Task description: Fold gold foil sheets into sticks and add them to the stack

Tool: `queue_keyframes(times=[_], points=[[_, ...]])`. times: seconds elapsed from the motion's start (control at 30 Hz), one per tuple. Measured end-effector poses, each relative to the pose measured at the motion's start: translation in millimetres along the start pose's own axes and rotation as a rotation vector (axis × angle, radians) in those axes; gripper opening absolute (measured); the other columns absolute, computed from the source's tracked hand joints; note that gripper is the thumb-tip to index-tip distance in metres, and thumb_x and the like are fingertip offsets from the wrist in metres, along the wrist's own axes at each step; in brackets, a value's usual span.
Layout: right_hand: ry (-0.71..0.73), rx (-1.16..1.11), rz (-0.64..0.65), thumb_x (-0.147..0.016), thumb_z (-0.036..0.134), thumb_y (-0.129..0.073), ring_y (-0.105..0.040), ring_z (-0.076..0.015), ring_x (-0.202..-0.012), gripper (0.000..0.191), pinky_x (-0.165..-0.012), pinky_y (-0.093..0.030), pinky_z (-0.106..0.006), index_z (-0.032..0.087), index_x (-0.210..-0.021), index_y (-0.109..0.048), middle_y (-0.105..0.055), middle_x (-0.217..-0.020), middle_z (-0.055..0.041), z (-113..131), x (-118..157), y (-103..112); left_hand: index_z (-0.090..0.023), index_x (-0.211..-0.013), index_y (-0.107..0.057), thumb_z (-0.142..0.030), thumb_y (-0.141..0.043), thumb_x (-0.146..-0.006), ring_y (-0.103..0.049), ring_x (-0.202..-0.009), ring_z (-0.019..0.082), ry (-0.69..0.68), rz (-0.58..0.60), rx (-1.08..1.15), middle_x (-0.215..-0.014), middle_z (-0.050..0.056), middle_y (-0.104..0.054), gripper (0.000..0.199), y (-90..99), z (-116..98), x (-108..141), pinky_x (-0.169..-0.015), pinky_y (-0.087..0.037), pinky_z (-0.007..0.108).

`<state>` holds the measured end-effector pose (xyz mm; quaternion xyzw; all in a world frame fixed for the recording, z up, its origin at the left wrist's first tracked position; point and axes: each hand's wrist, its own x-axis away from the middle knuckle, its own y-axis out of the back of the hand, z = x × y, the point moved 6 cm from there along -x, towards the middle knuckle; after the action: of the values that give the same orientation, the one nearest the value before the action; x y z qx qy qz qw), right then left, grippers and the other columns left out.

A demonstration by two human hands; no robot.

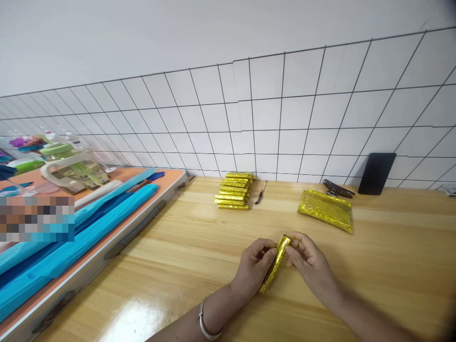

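Between my two hands is a narrow folded strip of shiny gold foil paper [276,267], held at a slant just over the wooden table. My left hand [254,266] pinches its left side near the upper part, thumb on top. The fingers of my right hand [309,259] are closed on its upper right end. Behind them lies a pile of similar folded gold strips [235,191]. A stack of flat gold foil sheets [326,211] rests to the right, with a dark clip [338,188] at its back edge.
A pen [261,192] lies beside the pile. A black phone-like slab [376,174] leans on the tiled wall [265,114]. On the left, an orange-topped table [171,179] carries blue paper rolls [103,230] and a green-lidded container [59,151]. The wooden table [185,251] spreads around my hands.
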<state>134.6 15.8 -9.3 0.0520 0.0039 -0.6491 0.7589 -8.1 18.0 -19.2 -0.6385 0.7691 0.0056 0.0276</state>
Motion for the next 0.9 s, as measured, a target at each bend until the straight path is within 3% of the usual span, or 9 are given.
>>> queue_keyframes(times=[0.23, 0.47, 0.9], points=[[-0.006, -0.015, 0.017, -0.085, 0.038, -0.053, -0.053, -0.0109, -0.067, 0.022, -0.06, -0.046, -0.023, 0.022, -0.099, -0.047, -0.058, -0.082, 0.0003, 3.5, -1.3, -2.5, -0.012, -0.087, -0.061, -0.034, -0.058, -0.081, -0.045, -0.063, 0.009, 0.003, -0.017, -0.036, -0.073, 0.002, -0.055, 0.023, 3.0, 0.6, -2.5, -0.058, -0.037, 0.02], [-0.043, -0.023, 0.047, -0.085, 0.038, -0.054, -0.052, -0.0099, -0.068, 0.022, -0.06, -0.045, -0.022, 0.022, -0.099, -0.048, -0.058, -0.081, 0.0012, 4.4, -0.4, -3.8, -0.014, -0.087, -0.058, -0.036, -0.054, -0.084, -0.044, -0.061, 0.008, -0.029, 0.041, -0.076, -0.072, 0.0, -0.054, 0.022, 2.0, -0.4, -1.2, -0.056, -0.036, 0.019], [-0.021, -0.022, 0.107, -0.083, 0.038, -0.056, -0.054, -0.0119, -0.069, 0.022, -0.06, -0.045, -0.024, 0.021, -0.097, -0.051, -0.059, -0.081, -0.0002, 1.2, -0.7, -6.0, -0.014, -0.088, -0.06, -0.035, -0.058, -0.083, -0.049, -0.069, 0.011, -0.072, 0.028, -0.001, -0.078, 0.003, -0.057, 0.022, 4.7, -10.5, -1.0, -0.063, -0.04, 0.021]])
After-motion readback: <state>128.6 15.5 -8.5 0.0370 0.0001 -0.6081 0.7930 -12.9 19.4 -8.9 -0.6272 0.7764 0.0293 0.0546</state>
